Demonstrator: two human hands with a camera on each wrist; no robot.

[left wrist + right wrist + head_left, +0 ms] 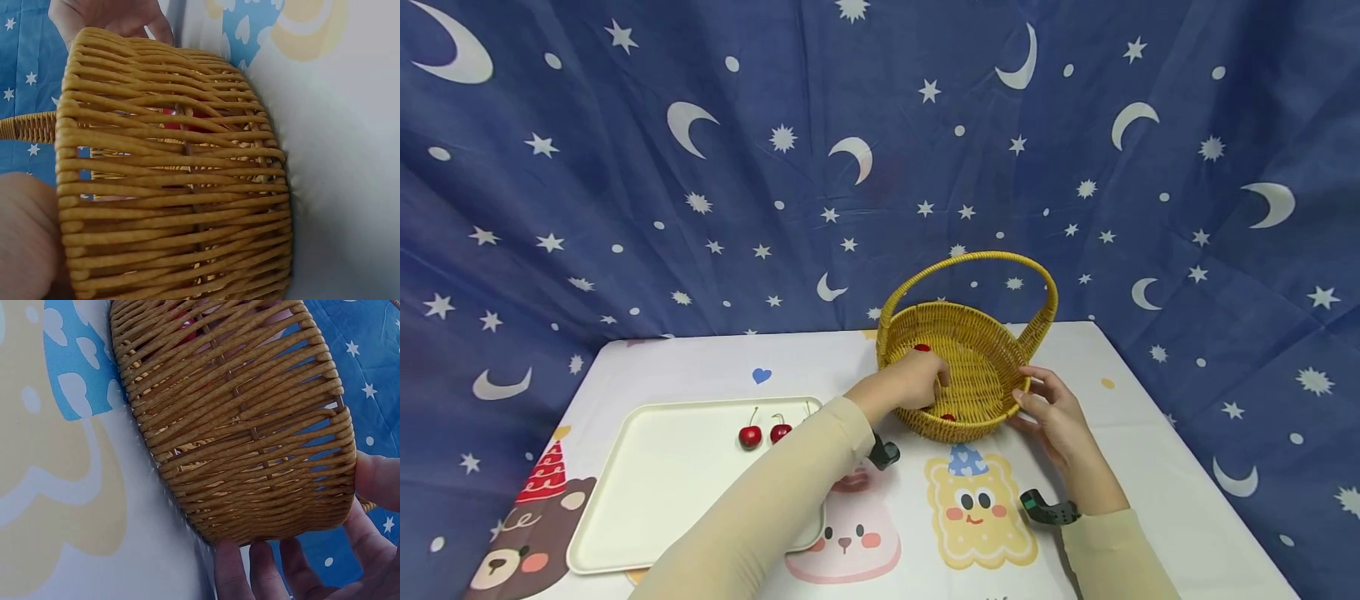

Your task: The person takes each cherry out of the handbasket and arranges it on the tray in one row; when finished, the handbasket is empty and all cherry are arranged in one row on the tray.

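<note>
The yellow wicker basket (970,429) stands upright, its handle raised. My left hand (913,382) reaches over its left rim with fingers bent down inside; the fingertips are hidden, and whatever they touch cannot be seen. Red cherries lie in the basket, one (922,347) behind that hand and another (948,417) near the front wall. My right hand (1054,412) grips the basket's right side, thumb at the rim. In the right wrist view, the fingers of this hand (375,569) lie against the outside of the woven wall (250,437).
At the left lies a cream tray (662,483) with red cherries (750,437) near its back right; my left sleeve (775,500) covers part of it. A patterned white cloth (917,508) covers the table. Behind hangs a blue curtain (880,225) with moons and stars.
</note>
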